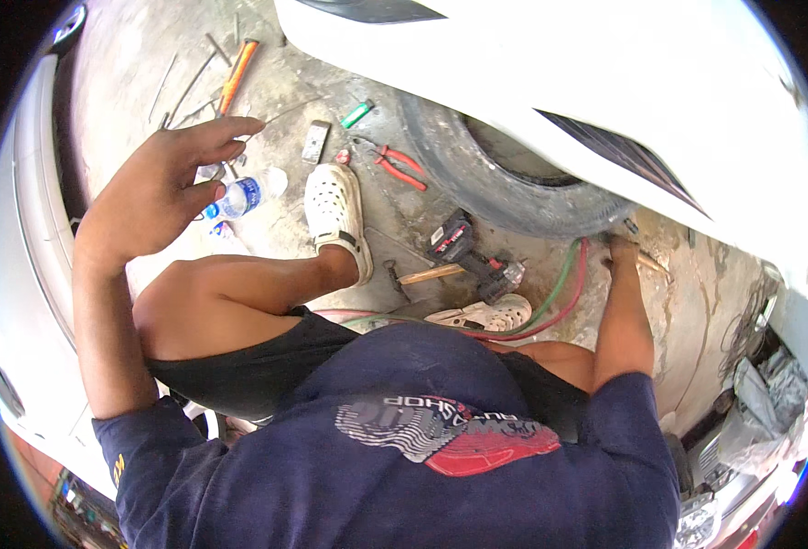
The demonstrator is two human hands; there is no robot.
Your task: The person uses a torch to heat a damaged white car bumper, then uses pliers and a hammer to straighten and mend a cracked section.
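Observation:
My left hand point(166, 188) is raised at the left, fingers loosely curved and apart, over the floor near a clear water bottle point(244, 194) and an orange-handled tool point(237, 78). A thin rod shows beside its fingertips; I see no grip on it. At the right, my right hand point(622, 252) is closed on a brass gas torch point(651, 263), with red and green hoses point(569, 288) running from it, beside the tire point(436, 169) under a white car's bumper point(477, 50). The fingers of that hand are partly hidden.
Red-handled pliers point(399, 163), a green-handled tool point(356, 114), a cordless power tool point(468, 252) and a hammer point(422, 274) lie around my white clogs point(333, 206). Another car's pale body point(33, 256) borders the left. Plastic-covered clutter point(756, 412) sits at the lower right.

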